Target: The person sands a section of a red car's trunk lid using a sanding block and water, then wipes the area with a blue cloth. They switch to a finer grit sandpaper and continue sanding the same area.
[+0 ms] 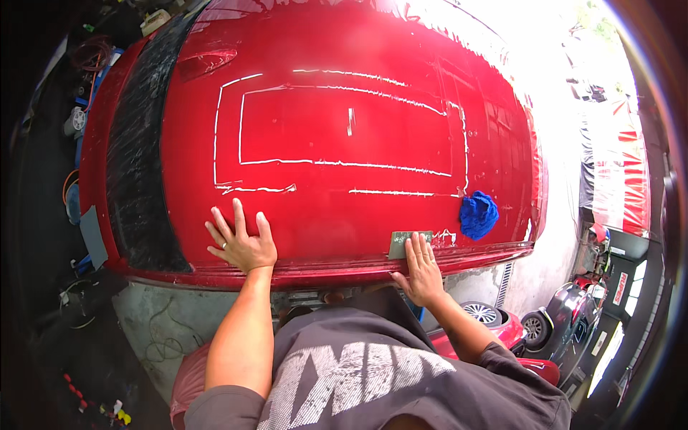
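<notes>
A glossy red car roof point(337, 222) stretches before me, marked with white lines that form two nested, broken rectangles. My left hand point(247, 247) rests on the roof with its fingers spread wide, a ring on one of them, and holds nothing. Toward the right, my right hand point(421, 274) lies with straight fingers on a small grey-green rectangular sheet point(397, 245) that looks like sandpaper. Its thumb sticks out to the side, and the fingers cover part of the sheet. Whitish smears show beside the sheet. A crumpled blue cloth point(479, 215) sits on the roof just beyond it.
The roof's grooved edge point(330, 274) runs close to my body. At the left is a dark, streaked windshield point(140, 154). Below right stand another red car point(502, 326) and a dark vehicle point(570, 315). Cables point(168, 344) lie on the concrete floor. Strong light washes out the upper right.
</notes>
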{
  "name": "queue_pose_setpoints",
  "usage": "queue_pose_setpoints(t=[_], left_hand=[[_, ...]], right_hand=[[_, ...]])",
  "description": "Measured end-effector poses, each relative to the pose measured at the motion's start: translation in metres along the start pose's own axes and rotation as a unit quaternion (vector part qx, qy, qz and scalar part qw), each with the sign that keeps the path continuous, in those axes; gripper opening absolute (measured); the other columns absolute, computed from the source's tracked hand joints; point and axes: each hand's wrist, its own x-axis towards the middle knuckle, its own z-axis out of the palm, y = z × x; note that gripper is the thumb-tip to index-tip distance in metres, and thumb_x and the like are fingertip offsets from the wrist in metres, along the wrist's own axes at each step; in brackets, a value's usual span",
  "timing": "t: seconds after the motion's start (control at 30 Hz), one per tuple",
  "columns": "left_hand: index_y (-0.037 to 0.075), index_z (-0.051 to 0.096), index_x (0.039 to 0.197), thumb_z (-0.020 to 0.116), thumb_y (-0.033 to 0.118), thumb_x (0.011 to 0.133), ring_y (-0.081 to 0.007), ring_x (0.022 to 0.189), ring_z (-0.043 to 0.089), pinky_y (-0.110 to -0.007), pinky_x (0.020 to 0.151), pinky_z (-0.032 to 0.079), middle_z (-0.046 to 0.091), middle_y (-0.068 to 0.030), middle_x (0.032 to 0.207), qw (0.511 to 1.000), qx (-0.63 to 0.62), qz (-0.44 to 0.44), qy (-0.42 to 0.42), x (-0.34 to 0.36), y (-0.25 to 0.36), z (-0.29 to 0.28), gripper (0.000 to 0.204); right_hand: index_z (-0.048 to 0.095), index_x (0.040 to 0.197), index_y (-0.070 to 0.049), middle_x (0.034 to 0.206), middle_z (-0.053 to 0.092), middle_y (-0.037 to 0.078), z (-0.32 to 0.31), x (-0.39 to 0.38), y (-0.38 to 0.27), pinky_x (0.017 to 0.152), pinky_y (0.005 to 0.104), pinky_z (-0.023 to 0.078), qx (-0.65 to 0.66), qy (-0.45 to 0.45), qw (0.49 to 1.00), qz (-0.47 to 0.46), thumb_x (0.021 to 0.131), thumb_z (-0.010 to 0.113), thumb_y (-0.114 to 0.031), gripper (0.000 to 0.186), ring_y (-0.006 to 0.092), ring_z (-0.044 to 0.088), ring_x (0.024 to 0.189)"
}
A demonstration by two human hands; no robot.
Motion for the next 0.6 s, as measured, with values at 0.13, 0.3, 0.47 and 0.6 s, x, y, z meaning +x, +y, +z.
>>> queue_pose_setpoints(t=[0.13, 0.3, 0.47, 0.6], left_hand=[[0.038, 0.059, 0.176, 0.073, 0.060, 0.105, -0.0526, 0.179, 0.024, -0.095, 0.127, 0.020, 0.033, -0.0125, 0.195, 1.000, -0.016, 0.005, 0.009, -0.002, -0.002, 0.001, 0.076], [0.035, 0.060, 0.176, 0.073, 0.059, 0.105, -0.0512, 0.179, 0.025, -0.092, 0.128, 0.022, 0.033, -0.0138, 0.195, 1.000, 0.007, 0.018, 0.010, -0.003, -0.003, 0.001, 0.076], [0.033, 0.061, 0.176, 0.074, 0.059, 0.103, -0.0529, 0.179, 0.024, -0.092, 0.129, 0.021, 0.034, -0.0156, 0.194, 1.000, 0.003, 0.011, 0.004, -0.004, -0.004, 0.000, 0.079], [0.036, 0.056, 0.178, 0.072, 0.062, 0.106, -0.0501, 0.179, 0.025, -0.092, 0.129, 0.022, 0.033, -0.0122, 0.195, 1.000, 0.012, 0.001, 0.003, -0.003, -0.004, 0.004, 0.078]], right_hand=[[0.025, 0.183, 0.011, 0.191, 0.022, 0.038, -0.046, 0.140, 0.059, 0.147, 0.0635, 0.015, -0.028, 0.057, 0.998, -0.007, 0.116, 0.063, -0.051, 0.098, 0.0543, 0.018, 0.180], [0.054, 0.171, -0.005, 0.188, 0.036, 0.031, -0.154, 0.456, 0.150, 0.146, 0.0588, 0.028, -0.310, 0.078, 0.947, -0.036, 0.126, 0.044, -0.033, 0.054, 0.0513, 0.032, 0.176], [0.045, 0.177, -0.009, 0.181, 0.044, 0.034, -0.159, 0.555, 0.164, 0.141, 0.0608, 0.035, -0.059, 0.170, 0.982, 0.064, 0.126, 0.042, -0.051, 0.067, 0.0530, 0.040, 0.169], [0.022, 0.186, 0.005, 0.191, 0.023, 0.037, -0.111, 0.359, 0.117, 0.148, 0.0576, 0.019, -0.085, 0.125, 0.988, 0.014, 0.121, 0.047, -0.062, 0.096, 0.0530, 0.018, 0.180]])
